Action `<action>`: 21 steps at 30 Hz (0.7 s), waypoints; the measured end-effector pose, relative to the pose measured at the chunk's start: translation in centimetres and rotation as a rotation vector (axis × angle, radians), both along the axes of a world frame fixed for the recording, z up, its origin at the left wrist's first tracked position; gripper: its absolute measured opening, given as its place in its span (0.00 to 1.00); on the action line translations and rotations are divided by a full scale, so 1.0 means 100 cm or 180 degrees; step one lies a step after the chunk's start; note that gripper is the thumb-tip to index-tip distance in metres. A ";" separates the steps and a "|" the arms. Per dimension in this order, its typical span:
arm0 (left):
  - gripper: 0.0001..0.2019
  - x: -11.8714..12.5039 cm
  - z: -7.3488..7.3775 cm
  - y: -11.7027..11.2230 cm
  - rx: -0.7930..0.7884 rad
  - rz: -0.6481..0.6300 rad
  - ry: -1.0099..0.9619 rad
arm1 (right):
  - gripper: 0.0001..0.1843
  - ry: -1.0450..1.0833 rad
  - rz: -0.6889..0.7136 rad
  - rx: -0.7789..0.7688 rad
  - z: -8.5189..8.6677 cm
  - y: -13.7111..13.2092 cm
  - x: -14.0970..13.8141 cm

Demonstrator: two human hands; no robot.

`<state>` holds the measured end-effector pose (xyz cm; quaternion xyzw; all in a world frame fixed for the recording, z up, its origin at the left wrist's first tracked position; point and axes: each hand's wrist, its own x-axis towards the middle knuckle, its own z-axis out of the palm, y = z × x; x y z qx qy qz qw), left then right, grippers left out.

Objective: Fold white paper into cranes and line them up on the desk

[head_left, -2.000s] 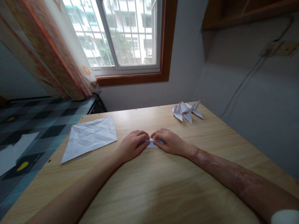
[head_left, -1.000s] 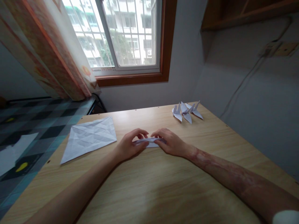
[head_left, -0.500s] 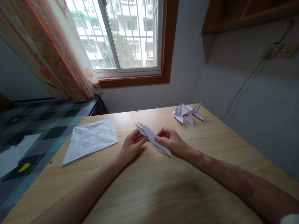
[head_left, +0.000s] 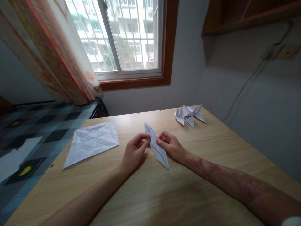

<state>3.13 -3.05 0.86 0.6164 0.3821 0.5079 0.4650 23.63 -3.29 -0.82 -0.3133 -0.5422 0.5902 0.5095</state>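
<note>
A narrow, diamond-shaped folded white paper [head_left: 157, 147] is held just above the wooden table [head_left: 164, 194], pointing from far left to near right. My left hand [head_left: 134, 150] pinches its left edge near the middle. My right hand [head_left: 169, 145] pinches its right edge, fingers curled. Both hands rest low over the table's middle.
A creased, unfolded white sheet [head_left: 91, 142] lies flat at the table's left. Several finished folded paper birds [head_left: 188, 114] sit at the far right corner. A curtain [head_left: 54, 53] and window are behind; a checkered bed [head_left: 28, 131] runs along the left edge.
The folded paper was pressed flat on the table under both hands; it has been lifted and turned so that it points away from me, held by both hands.
</note>
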 end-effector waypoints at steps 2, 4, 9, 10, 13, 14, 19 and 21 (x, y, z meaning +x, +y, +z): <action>0.16 0.000 0.002 -0.002 0.0030 -0.0044 0.0027 | 0.28 0.0005 -0.0081 0.0008 0.000 0.000 0.000; 0.17 0.001 0.002 -0.003 0.0037 -0.0108 0.0061 | 0.29 0.0003 -0.0115 0.0006 -0.001 0.000 0.000; 0.17 0.003 0.000 -0.004 0.0022 -0.0061 0.0115 | 0.28 -0.0030 -0.0109 0.0080 -0.001 -0.002 -0.001; 0.16 0.004 0.000 -0.005 0.0049 -0.0031 0.0095 | 0.27 -0.0019 -0.0102 0.0078 -0.001 -0.002 -0.001; 0.13 0.004 0.002 -0.006 0.0200 -0.0003 0.0165 | 0.28 0.0038 -0.0058 0.0002 -0.001 -0.003 -0.002; 0.12 0.004 0.002 -0.006 0.0261 -0.0010 0.0248 | 0.29 0.0046 -0.0034 -0.0028 -0.001 -0.003 -0.002; 0.10 0.002 0.004 -0.009 0.0452 -0.0092 0.0513 | 0.28 -0.0068 -0.0043 -0.0073 -0.001 -0.003 -0.002; 0.12 0.002 0.003 -0.009 0.0400 -0.0158 0.0465 | 0.28 -0.0091 -0.0122 -0.0070 -0.001 -0.003 -0.001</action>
